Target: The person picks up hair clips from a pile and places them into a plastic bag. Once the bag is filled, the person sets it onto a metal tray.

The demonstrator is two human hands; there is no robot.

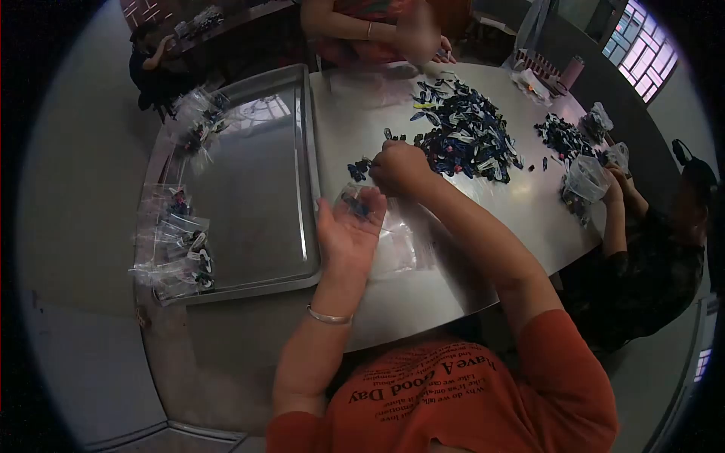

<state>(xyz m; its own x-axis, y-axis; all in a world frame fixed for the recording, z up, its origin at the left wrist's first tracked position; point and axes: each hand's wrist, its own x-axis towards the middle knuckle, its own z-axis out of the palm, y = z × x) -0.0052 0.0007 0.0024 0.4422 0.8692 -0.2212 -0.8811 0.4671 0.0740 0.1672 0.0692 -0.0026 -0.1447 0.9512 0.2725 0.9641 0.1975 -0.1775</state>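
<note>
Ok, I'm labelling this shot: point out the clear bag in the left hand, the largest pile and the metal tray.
Clear bag [353, 201], head view: visible middle.
Largest pile [470, 132], head view: its centre.
Metal tray [249, 192], head view: bare floor.

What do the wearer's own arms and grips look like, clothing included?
Short orange sleeves leave the forearms bare. The left grip and right grip are ungloved. A narrow silver-coloured bangle circles the left wrist; none shows on the right.

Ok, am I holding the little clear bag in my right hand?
No, the small clear bag rests in your left hand, while your right hand is over the table.
</note>
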